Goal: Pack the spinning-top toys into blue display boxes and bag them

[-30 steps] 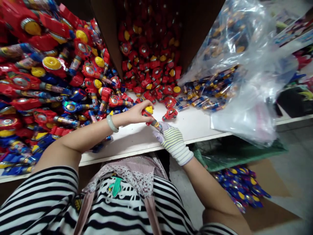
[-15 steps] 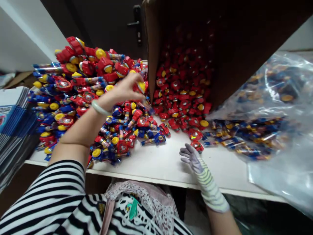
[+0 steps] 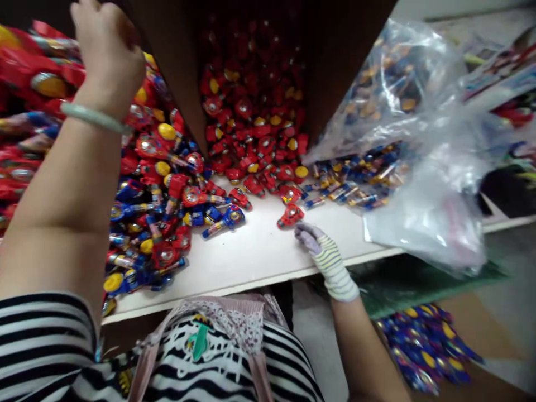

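My left hand (image 3: 111, 53), bare with a pale bangle on the wrist, is raised at the upper left over the heap of red and blue plastic toys (image 3: 163, 190), beside the cardboard box's left wall. Its fingers are curled and partly hidden; what they hold cannot be made out. Many toys have yellow round parts and clear tubes. My right hand (image 3: 310, 237), in a striped glove, is near the table's front edge with its fingers loosely bent and nothing visible in them. A single red toy (image 3: 290, 216) lies just beyond its fingertips.
A tall cardboard box (image 3: 176, 61) lies open towards me, with red toys (image 3: 259, 139) spilling out. At right, a clear plastic bag (image 3: 435, 195) lies by small blue and yellow tubes (image 3: 352, 190). Blue packs (image 3: 427, 346) sit below the white table (image 3: 251, 245).
My view has turned right. My left hand has moved up and left, from over the heap's right side towards the box wall, its fingers now more curled. My right hand's fingers are more bent.
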Demonstrator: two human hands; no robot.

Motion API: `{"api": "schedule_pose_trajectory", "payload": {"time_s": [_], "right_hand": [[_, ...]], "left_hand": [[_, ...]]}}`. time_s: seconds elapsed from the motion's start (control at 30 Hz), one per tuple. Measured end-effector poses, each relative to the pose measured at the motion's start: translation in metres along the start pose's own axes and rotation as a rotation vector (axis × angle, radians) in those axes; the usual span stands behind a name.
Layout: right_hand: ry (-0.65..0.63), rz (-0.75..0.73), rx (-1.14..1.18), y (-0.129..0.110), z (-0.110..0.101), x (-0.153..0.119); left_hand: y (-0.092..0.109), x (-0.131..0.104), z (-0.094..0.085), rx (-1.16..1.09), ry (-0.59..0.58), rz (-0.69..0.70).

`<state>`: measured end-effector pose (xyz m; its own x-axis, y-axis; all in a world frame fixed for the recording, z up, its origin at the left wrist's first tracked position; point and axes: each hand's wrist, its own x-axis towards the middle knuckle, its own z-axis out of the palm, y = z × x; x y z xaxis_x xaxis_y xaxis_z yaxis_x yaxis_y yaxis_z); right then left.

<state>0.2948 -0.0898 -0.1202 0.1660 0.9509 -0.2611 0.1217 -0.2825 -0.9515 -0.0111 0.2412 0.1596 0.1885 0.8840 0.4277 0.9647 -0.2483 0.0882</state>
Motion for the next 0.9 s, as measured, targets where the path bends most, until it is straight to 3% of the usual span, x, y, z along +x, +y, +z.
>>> {"api": "schedule_pose_trajectory", "payload": {"time_s": [0.07, 0.1, 0.13, 0.17, 0.23, 0.27, 0.37, 0.47, 0.53, 0.6, 0.73, 0.8, 0.9], "right_hand": [[0.194, -0.041, -0.307, 0.011, -0.035, 0.016], [0.253, -0.063, -0.469, 0.013, -0.048, 0.028], [0.258, -0.088, -0.627, 0.014, -0.057, 0.040], [0.219, -0.112, -0.772, 0.012, -0.062, 0.053], [0.093, -0.132, -0.993, 0.006, -0.060, 0.077], [0.050, -0.127, -1.061, 0.002, -0.054, 0.086], [0.012, -0.080, -1.174, -0.006, -0.036, 0.100], [-0.026, -0.043, -1.199, -0.003, -0.032, 0.093], [0.019, -0.023, -1.037, 0.005, -0.036, 0.079], [0.117, -0.003, -0.695, 0.012, -0.037, 0.059], [0.172, 0.034, 0.097, 0.009, -0.014, 0.013], [0.152, 0.045, 0.319, -0.003, 0.009, -0.004], [0.114, 0.013, 0.390, -0.023, 0.041, -0.017]], "left_hand": [[0.031, -0.057, 0.017, -0.077, 0.044, 0.192], [0.052, -0.090, 0.029, -0.195, -0.049, 0.320], [0.076, -0.123, 0.045, -0.341, -0.242, 0.465], [0.102, -0.156, 0.062, -0.444, -0.509, 0.582], [0.150, -0.212, 0.099, -0.479, -0.819, 0.681], [0.170, -0.234, 0.116, -0.434, -0.886, 0.693], [0.205, -0.269, 0.155, -0.263, -0.877, 0.629], [0.206, -0.269, 0.171, -0.241, -0.837, 0.616], [0.193, -0.261, 0.173, -0.343, -0.830, 0.564], [0.174, -0.253, 0.168, -0.550, -0.873, 0.336], [0.139, -0.251, 0.150, -1.223, -1.027, -0.370], [0.129, -0.257, 0.138, -1.480, -1.037, -0.543], [0.122, -0.266, 0.120, -1.604, -0.942, -0.611]]}}
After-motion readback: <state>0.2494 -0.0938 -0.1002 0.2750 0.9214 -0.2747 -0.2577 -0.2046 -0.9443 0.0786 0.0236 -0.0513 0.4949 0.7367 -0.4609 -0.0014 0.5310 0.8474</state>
